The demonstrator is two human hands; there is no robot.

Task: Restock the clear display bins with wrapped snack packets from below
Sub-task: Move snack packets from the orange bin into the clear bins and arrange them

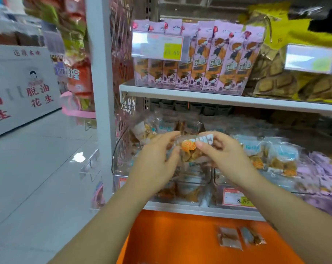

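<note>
Over the clear bins [191, 184] on the lower shelf, I have both hands on one snack packet [189, 147]. My left hand [157, 159] has its fingers curled onto the packet's left edge, and my right hand [224, 155] pinches the right end between thumb and fingers. The packet is see-through with blue-white lettering and an orange spiral mark. It hangs above the left-most bin, in front of a heap of similar packets. A red-and-yellow price tag [237, 197] sits on the next bin's front. Below, two small packets [229, 239] lie side by side on the orange base [170, 235]. Pink bags [199, 58] stand in a row on the white shelf [218, 96] above. View is blurred, and the fine print is unreadable.
</note>
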